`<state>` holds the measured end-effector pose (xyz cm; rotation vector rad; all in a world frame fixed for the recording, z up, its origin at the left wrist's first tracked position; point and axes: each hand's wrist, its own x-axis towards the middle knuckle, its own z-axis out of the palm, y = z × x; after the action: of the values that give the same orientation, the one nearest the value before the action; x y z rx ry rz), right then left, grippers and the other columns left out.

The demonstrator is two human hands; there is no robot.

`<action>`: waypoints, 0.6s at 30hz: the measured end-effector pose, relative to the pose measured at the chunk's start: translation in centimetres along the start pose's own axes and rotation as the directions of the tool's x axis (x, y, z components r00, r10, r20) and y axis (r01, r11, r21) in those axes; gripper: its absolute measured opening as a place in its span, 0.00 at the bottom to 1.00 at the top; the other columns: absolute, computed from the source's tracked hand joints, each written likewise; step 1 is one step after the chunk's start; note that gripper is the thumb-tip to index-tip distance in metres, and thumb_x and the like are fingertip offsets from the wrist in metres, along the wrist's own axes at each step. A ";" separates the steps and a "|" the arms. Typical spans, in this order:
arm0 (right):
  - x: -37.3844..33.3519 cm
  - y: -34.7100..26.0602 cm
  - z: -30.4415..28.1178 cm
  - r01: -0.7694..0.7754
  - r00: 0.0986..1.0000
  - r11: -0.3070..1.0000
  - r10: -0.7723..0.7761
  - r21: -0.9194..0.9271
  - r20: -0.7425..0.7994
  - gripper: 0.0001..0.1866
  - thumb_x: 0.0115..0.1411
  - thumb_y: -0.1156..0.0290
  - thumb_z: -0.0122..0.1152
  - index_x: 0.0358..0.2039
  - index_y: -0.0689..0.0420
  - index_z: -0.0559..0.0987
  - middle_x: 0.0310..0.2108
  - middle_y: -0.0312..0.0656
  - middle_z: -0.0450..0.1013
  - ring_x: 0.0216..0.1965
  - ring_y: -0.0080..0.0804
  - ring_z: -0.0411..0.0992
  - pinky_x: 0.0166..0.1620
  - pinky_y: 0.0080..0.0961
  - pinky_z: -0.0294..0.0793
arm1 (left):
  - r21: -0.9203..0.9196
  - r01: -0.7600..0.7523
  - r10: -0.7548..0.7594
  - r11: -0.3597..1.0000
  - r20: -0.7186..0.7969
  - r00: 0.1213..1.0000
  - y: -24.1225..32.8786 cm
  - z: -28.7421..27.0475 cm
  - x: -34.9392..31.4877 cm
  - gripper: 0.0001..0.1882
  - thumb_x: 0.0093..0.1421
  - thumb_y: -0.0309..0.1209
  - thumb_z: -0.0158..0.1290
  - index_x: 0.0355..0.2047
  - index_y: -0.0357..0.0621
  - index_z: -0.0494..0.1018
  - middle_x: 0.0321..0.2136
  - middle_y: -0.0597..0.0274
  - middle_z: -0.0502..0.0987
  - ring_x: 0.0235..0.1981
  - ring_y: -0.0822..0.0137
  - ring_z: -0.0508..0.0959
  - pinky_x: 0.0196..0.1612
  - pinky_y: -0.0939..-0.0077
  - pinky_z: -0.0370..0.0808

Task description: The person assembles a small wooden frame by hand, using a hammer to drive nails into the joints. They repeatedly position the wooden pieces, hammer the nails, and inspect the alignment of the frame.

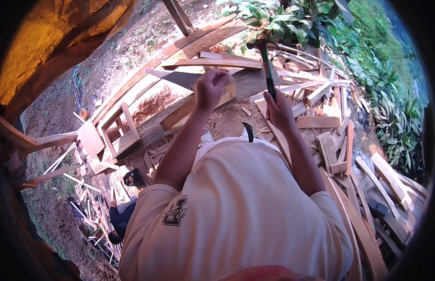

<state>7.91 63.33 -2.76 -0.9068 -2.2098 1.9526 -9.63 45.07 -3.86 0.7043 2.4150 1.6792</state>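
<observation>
One cream cloth shirt (245,201) fills the lower centre; at upper centre, the right hand (279,111) grips one dark-headed, green-and-black-handled hammer (266,64); the left hand (211,90) has curled fingers, contents impossible to tell, near one grey tapered blade (174,77).

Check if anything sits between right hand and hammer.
Nothing visible: the bare right hand is closed directly around the lower end of the hammer. Its palm contact is hidden.
</observation>
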 end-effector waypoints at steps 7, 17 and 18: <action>-4.1 0.0 -0.2 0.006 0.999 0.997 -0.003 -0.071 0.051 0.16 0.77 0.60 0.57 0.35 0.58 0.72 0.14 0.30 0.65 0.12 0.18 0.64 0.17 0.24 0.61 | -0.024 0.023 -0.024 0.999 -0.013 1.000 -0.9 0.4 0.2 0.08 0.66 0.30 0.65 0.41 0.37 0.85 0.36 0.56 0.89 0.38 0.70 0.88 0.43 0.75 0.82; -6.3 0.1 0.3 0.006 0.999 0.997 -0.003 -0.071 0.039 0.16 0.76 0.62 0.58 0.35 0.61 0.74 0.15 0.33 0.67 0.14 0.20 0.67 0.19 0.27 0.64 | 0.087 0.007 -0.006 0.996 -0.005 1.000 -1.2 0.2 0.3 0.11 0.66 0.35 0.65 0.40 0.40 0.86 0.36 0.55 0.89 0.39 0.66 0.89 0.44 0.72 0.82; -6.4 0.4 0.3 0.017 0.999 0.998 -0.014 -0.067 0.036 0.15 0.76 0.62 0.58 0.35 0.60 0.74 0.15 0.31 0.67 0.13 0.18 0.66 0.18 0.25 0.63 | 0.093 0.010 -0.009 0.996 -0.008 1.000 -1.1 0.3 0.3 0.11 0.66 0.36 0.65 0.40 0.40 0.86 0.36 0.55 0.89 0.38 0.66 0.89 0.43 0.72 0.82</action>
<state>13.27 60.15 -1.08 -0.8666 -2.3084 1.9134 -10.14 45.20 -4.88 0.6988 2.5120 1.5775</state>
